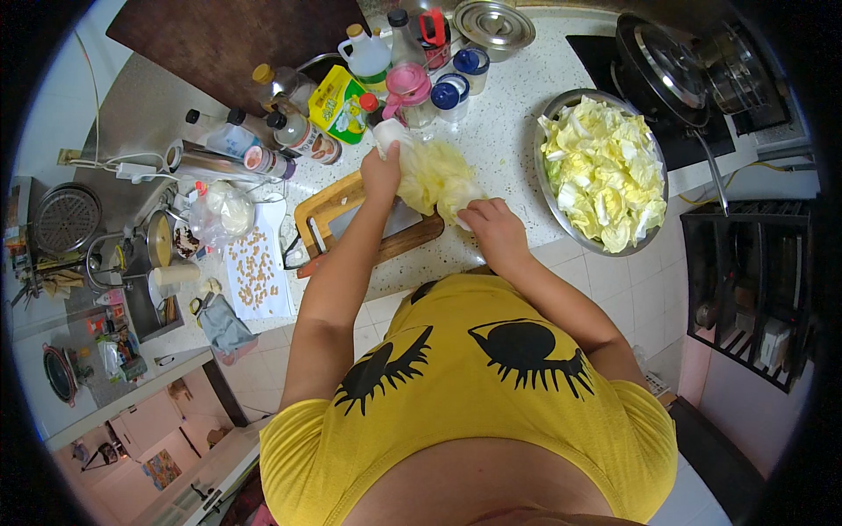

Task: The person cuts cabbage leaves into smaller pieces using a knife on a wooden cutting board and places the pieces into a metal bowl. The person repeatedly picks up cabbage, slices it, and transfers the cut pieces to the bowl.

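Over the far side of a wooden cutting board I hold a piece of napa cabbage, its pale yellow leaves spread to the right. My left hand grips it near the thick white base. The fingers of my right hand are closed on a leaf at its right end. Under my left forearm, a broad knife blade lies flat on the board, partly hidden by the arm. To the right, a large oval metal basin is heaped with torn cabbage leaves.
Bottles, a yellow-green carton and seasoning jars crowd the counter behind the board. A lidded wok sits on the stove at far right. Small tan pieces lie on white paper at left, near the sink.
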